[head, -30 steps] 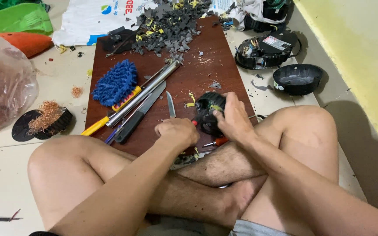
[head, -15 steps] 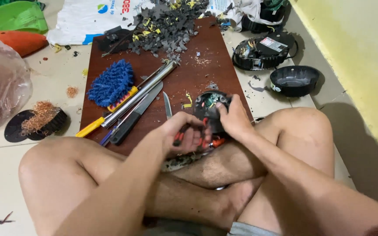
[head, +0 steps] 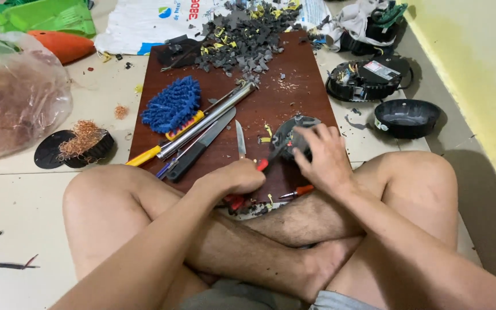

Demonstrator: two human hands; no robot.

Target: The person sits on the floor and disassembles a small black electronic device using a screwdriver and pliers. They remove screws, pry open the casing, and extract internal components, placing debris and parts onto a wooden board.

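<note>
The left hand (head: 233, 179) was clenched on a red-handled tool (head: 264, 164) whose long axis ran up-right into the round black motor part (head: 294, 133) on the wooden board (head: 271, 103), which the right hand (head: 322, 158) was grasping from its right.

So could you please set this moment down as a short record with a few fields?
Setting: person cross-legged on a pale floor, dark red-brown board in front of them
Left hand: grips a red-handled tool, tip toward the round part
Right hand: steadies a round black part on the board
On the board: blue duster head, metal tube, knife, heap of grey fragments
On the floor to the right: black round cup, opened round unit
On the floor to the left: copper wire, clear plastic bag
</note>
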